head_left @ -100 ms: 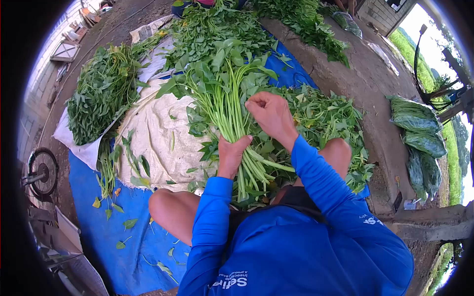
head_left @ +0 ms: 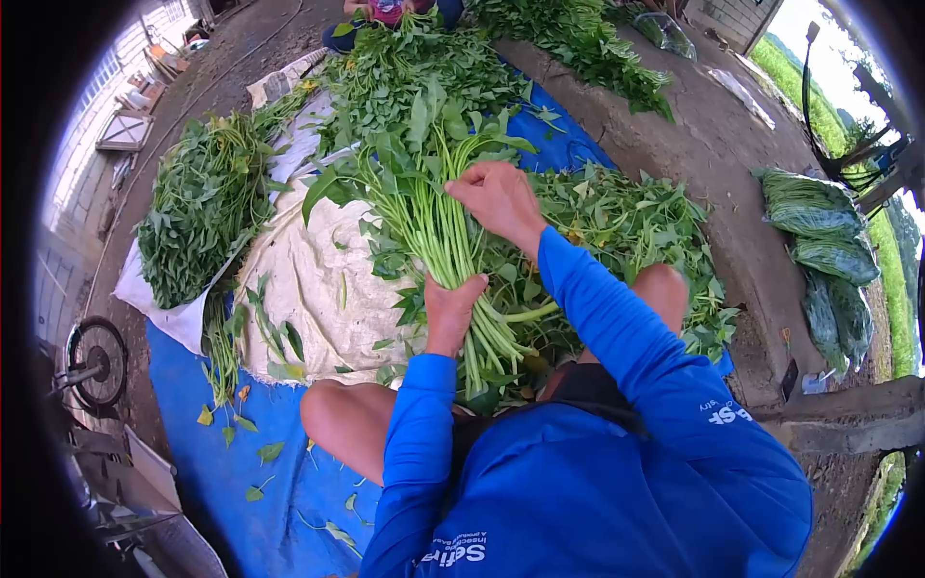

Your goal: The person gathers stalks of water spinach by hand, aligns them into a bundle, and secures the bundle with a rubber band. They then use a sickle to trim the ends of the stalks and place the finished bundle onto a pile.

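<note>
A bunch of long green stems with leafy tops [head_left: 431,217] stands slanted in front of me. My left hand [head_left: 451,310] is wrapped round its lower part, and the cut ends fan out below the fist. Higher up, my right hand [head_left: 496,200] touches the right edge of the stems with fingers pinched; what lies between the fingertips is too small to make out. Loose leafy stems [head_left: 626,226] lie on the ground to the right of the bunch. Beneath and left of it is a pale sack [head_left: 318,279].
A blue tarp [head_left: 226,482] with scattered leaves is under everything. A leafy heap [head_left: 198,212] lies left, another [head_left: 414,72] ahead. Bagged greens [head_left: 819,231] rest at right. A person [head_left: 390,12] sits at the top. A wheel [head_left: 96,361] is at left.
My right hand has moved left onto the stems from just beside them. My left hand keeps its hold. The view has shifted slightly, showing more of the person at the top.
</note>
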`<state>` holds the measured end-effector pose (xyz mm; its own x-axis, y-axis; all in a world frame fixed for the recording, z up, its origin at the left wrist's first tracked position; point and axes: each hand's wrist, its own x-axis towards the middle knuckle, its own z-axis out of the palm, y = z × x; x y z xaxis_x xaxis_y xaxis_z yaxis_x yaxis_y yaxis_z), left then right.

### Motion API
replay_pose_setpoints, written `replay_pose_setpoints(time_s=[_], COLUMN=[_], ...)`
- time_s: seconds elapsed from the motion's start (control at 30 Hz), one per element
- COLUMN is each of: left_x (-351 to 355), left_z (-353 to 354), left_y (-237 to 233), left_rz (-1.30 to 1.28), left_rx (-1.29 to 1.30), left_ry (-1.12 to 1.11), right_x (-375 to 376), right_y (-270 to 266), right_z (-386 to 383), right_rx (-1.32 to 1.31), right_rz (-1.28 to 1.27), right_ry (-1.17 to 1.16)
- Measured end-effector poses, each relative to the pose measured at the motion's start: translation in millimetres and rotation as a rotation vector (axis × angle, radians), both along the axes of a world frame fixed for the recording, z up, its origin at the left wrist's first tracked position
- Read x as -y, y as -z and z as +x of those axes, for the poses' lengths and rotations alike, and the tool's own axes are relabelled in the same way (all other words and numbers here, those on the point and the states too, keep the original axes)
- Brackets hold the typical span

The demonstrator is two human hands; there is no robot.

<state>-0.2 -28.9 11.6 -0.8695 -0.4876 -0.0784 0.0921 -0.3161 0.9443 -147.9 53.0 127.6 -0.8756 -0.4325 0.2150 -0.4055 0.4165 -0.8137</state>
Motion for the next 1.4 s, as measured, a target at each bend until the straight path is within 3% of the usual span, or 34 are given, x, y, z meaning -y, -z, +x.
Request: replay_pose_setpoints(time_s=[0.1, 0.23, 0.33, 0.47, 0.5, 0.6, 0.63, 0.67, 0.73, 0.87, 0.97, 1.0, 1.07, 1.13, 1.2, 1.3, 1.37, 1.4], left_x=[-32.7, -31.7, -28.8, -21.5, -18.7, -1.7, 8.7, 32.8, 63.3, 119.9, 113.5, 113.8, 102.7, 92.9, 82.9, 84.9, 97.2, 96.5], left_z=[6.8, 5.0, 10.5, 15.3, 15.5, 11.6, 9.3, 4.7, -6.0, -36.7, -46.9, -52.7, -66.4, -77.4, -91.7, -115.7, -125.0, -124.9], left_y=[-2.5, 0.0, 1.5, -5.9, -5.3, -16.8, -11.6, -10.2, -49.2, -102.0, -150.5, -158.7, -178.7, -198.8, -220.6, -243.0, -246.6, -255.6], left_rz=[-0.026, -0.154, -0.206, -0.292, -0.288, -0.510, -0.573, -0.890, -1.277, -1.815, -2.004, -2.051, -2.089, -2.047, -1.940, -1.563, -1.213, -1.188], left_rx=[-0.004, 0.018, -0.007, 0.010, 0.045, 0.193, 0.236, 0.366, 0.602, 0.603, 0.759, 0.791, 0.972, 1.111, 1.190, 1.355, 1.392, 1.407], left_ry=[-0.030, -0.057, -0.081, -0.044, 0.020, 0.276, 0.196, 0.176, 0.210, 0.438, 0.608, 0.676, 0.779, 0.870, 0.936, 1.011, 1.020, 1.010], right_x=[-25.9, -37.7, -37.9, -46.2, -47.0, -43.6, -52.0, -66.6, -99.8, -174.4, -189.7, -186.5, -175.4, -149.5, -117.5, -76.5, -72.6, -71.5], right_y=[19.0, 39.0, 65.0, 71.8, 74.5, 98.2, 100.6, 108.2, 100.4, 76.5, 75.8, 84.5, 102.8, 61.8, 50.0, 44.0, 56.9, 66.1], right_z=[-21.8, -19.9, 2.2, 35.0, 29.0, -8.9, -20.7, -35.3, -49.8, -27.9, -19.2, -15.8, -6.8, 23.7, 44.2, 62.2, 54.3, 45.0], right_rx=[-0.018, 0.348, 0.350, 0.544, 0.611, 0.838, 0.836, 0.721, 0.458, 0.360, 0.178, 0.050, -0.199, -0.144, -0.316, -0.470, -0.536, -0.571], right_rz=[0.107, -0.178, -0.513, -0.737, -0.714, -0.534, -0.391, -0.114, 0.654, 0.580, 0.571, 0.461, 0.234, 0.050, -0.164, -0.191, -0.031, 0.048], right_ry=[-0.066, -0.202, -0.225, 0.060, 0.109, -0.033, -0.091, -0.120, -0.360, -0.597, -0.405, -0.375, -0.291, -0.303, -0.288, -0.254, -0.278, -0.290])
